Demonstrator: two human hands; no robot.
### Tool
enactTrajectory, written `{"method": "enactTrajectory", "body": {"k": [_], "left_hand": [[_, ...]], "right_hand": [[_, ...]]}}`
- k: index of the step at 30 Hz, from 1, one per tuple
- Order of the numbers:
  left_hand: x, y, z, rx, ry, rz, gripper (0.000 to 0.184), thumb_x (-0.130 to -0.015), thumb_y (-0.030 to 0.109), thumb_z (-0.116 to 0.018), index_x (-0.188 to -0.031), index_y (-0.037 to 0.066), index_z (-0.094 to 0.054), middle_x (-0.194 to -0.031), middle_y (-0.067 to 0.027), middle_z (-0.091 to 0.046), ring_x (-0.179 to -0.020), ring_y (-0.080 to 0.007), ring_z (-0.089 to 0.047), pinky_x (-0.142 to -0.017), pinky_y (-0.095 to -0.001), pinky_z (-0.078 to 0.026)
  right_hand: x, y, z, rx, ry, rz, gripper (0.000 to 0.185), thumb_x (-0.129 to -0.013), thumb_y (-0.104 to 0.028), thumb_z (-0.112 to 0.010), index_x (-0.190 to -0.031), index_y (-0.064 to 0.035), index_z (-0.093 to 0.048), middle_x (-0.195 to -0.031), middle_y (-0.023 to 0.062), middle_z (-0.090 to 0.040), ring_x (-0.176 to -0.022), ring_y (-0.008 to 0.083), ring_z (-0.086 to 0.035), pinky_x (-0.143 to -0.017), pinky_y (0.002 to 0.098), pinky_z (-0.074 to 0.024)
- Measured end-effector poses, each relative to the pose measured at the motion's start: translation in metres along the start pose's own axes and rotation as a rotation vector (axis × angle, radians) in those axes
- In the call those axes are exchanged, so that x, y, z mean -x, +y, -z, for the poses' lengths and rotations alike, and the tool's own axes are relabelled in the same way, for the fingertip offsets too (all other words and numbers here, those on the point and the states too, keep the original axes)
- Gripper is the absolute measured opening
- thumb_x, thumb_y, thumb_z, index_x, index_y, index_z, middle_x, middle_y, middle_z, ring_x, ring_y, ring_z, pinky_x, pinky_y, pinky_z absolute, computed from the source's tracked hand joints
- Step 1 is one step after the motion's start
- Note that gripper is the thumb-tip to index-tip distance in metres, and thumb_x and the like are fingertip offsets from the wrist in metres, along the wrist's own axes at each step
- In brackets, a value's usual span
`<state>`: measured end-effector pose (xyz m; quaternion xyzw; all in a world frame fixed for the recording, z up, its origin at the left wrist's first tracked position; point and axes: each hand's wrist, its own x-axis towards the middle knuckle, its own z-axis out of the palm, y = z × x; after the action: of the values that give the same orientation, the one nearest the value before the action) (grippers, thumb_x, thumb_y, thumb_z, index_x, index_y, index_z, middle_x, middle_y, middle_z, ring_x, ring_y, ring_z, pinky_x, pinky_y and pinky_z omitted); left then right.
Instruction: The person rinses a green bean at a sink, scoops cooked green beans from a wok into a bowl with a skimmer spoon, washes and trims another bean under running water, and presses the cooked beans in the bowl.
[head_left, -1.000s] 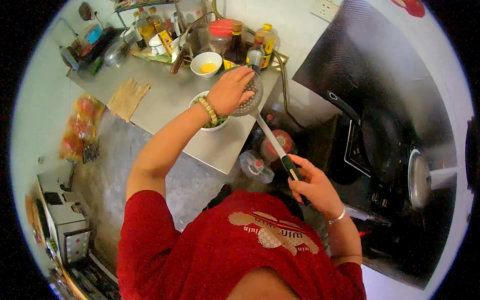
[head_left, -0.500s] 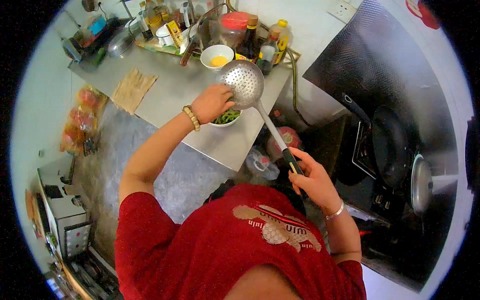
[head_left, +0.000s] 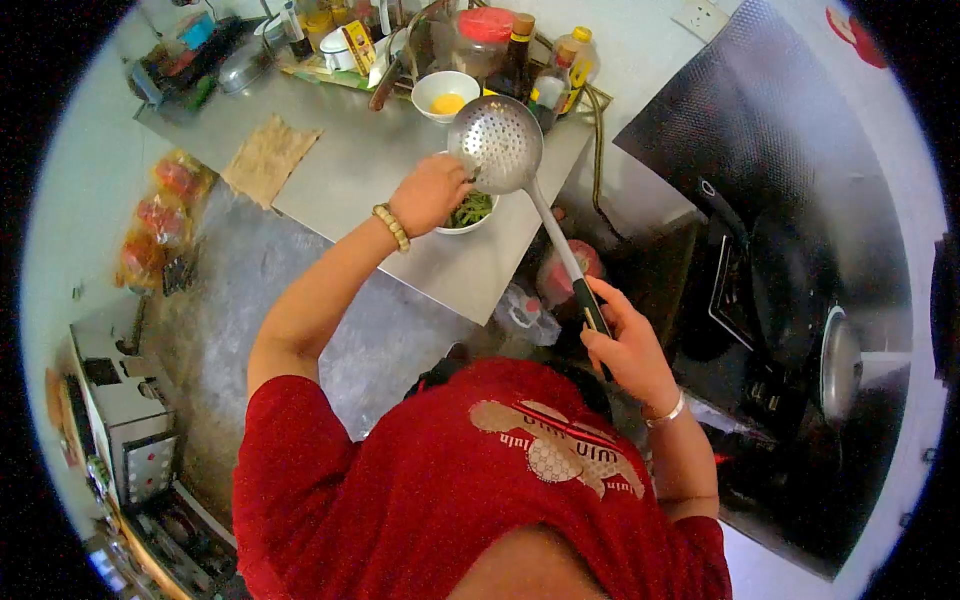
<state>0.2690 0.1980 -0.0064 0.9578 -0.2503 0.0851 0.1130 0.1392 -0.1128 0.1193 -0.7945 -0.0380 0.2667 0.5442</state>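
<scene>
My right hand (head_left: 630, 345) is closed around the black handle of a metal skimmer (head_left: 497, 145). Its round, perforated head hangs over the counter, partly above a white bowl (head_left: 466, 229) of cut green beans (head_left: 473, 208). At the skimmer's left rim is my left hand (head_left: 432, 192), fingers curled together at the tips. A small dark bit shows by those fingertips, too small to name. Part of the bean bowl is hidden by the left hand and the skimmer. Just behind the skimmer stands a white bowl (head_left: 421, 98) with yellow beaten egg (head_left: 447, 104).
Sauce bottles (head_left: 516, 60) and a red-lidded jar (head_left: 484, 50) crowd the counter's back. A brown cloth (head_left: 270, 160) lies at left on the metal counter (head_left: 350, 190). On the right are a dark stove with a black pan (head_left: 785, 265) and an upright lid (head_left: 840, 365).
The view has shifted slightly. The skimmer and both hands keep nearly the same places relative to each other, and the left fingers stay at the skimmer's rim.
</scene>
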Motion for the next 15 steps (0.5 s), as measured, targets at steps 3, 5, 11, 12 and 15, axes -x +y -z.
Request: {"method": "enactTrajectory", "body": {"k": [3,5,11,12,15], "left_hand": [[-0.008,0.000,0.005,0.017,0.384,-0.009,0.033,-0.081,0.020,-0.055,-0.107,-0.001,-0.054,-0.110,-0.0158,-0.052,-0.104,-0.0321,-0.048,-0.092,-0.0394,-0.038],[-0.014,-0.003,-0.001,-0.039,0.381,0.006,0.032,-0.081,0.019,-0.054,-0.106,-0.001,-0.054,-0.110,-0.0161,-0.053,-0.105,-0.0324,-0.047,-0.093,-0.0393,-0.037],[0.000,0.003,-0.019,0.044,0.138,0.048,0.031,-0.082,0.017,-0.053,-0.107,0.000,-0.054,-0.110,-0.0157,-0.053,-0.107,-0.0314,-0.047,-0.094,-0.0391,-0.036],[0.003,0.000,-0.021,0.030,0.061,0.033,0.031,-0.082,0.016,-0.053,-0.108,0.000,-0.054,-0.110,-0.0154,-0.053,-0.107,-0.0310,-0.047,-0.094,-0.0391,-0.036],[-0.001,0.002,-0.018,0.112,0.366,-0.026,0.024,-0.083,0.015,-0.050,-0.102,0.001,-0.055,-0.109,-0.0141,-0.054,-0.102,-0.0299,-0.049,-0.092,-0.0390,-0.037]], "right_hand": [[0.000,0.006,-0.003,0.057,0.016,0.035,0.057,-0.074,-0.002,-0.054,-0.128,-0.0085,-0.038,-0.076,0.0044,-0.054,-0.055,0.0090,-0.048,-0.049,0.0236,-0.0406],[-0.001,0.008,-0.005,0.071,0.020,0.057,0.057,-0.074,-0.003,-0.054,-0.129,-0.0087,-0.038,-0.077,0.0046,-0.055,-0.056,0.0092,-0.048,-0.050,0.0237,-0.0410],[-0.005,0.012,-0.013,0.097,0.064,0.061,0.058,-0.074,-0.003,-0.054,-0.129,-0.0080,-0.038,-0.089,0.0076,-0.059,-0.069,0.0110,-0.053,-0.061,0.0237,-0.0445],[-0.007,0.015,-0.015,0.109,0.068,0.072,0.057,-0.074,-0.003,-0.054,-0.128,-0.0075,-0.038,-0.093,0.0087,-0.059,-0.074,0.0122,-0.054,-0.066,0.0245,-0.0450],[-0.007,0.013,-0.019,0.130,0.048,0.047,0.057,-0.074,-0.003,-0.054,-0.128,-0.0066,-0.038,-0.099,0.0105,-0.059,-0.082,0.0146,-0.056,-0.073,0.0260,-0.0452]]}}
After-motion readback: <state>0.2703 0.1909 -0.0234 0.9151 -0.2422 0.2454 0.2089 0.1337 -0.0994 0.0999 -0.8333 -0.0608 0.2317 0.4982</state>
